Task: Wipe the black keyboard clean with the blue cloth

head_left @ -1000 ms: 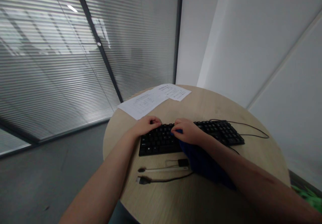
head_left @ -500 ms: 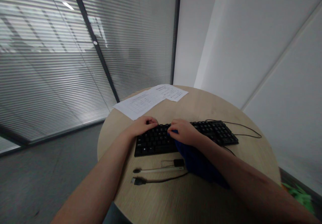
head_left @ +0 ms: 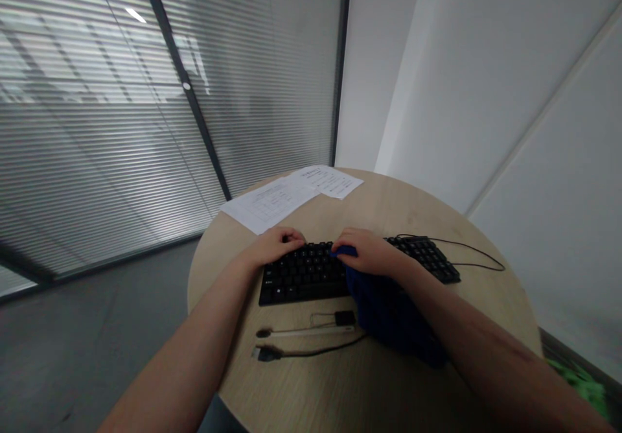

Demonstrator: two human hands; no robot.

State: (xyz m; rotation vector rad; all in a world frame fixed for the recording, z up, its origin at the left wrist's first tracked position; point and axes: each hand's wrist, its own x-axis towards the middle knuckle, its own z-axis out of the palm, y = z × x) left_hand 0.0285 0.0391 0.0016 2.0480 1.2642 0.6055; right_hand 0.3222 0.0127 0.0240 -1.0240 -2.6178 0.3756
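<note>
The right hand [head_left: 364, 251] pinched a bunched end of a deep-blue fabric cloth [head_left: 389, 316] between thumb and curled fingers, over the middle of a long black plastic keyboard [head_left: 301, 280]. The rest of the cloth fell in soft, matte folds past the keyboard's near edge and spread onto the table under the right forearm [head_left: 466, 323]. The left hand [head_left: 279, 245] rested at the keyboard's far left corner, thumb out and fingers curled; whether it gripped the casing could not be told.

The keyboard, rectangular, with rows of raised keys in pale print, lay across the middle of a round table [head_left: 389, 206] with a pale wood-grain top. The right hand, right forearm and cloth hid part of its keys.

Toward the table's near edge lay a slim pale stick [head_left: 306, 332] with a dark oval tip, a small black block [head_left: 345, 318] with a thin wire loop, and a black cable [head_left: 315, 354] with a metal-ended plug, which ran out of sight at the cloth. A thin black cord [head_left: 479, 250] looped toward the table's right edge. Printed white paper sheets [head_left: 272, 203] overlapped by the far left edge, before slatted blinds [head_left: 272, 96].
</note>
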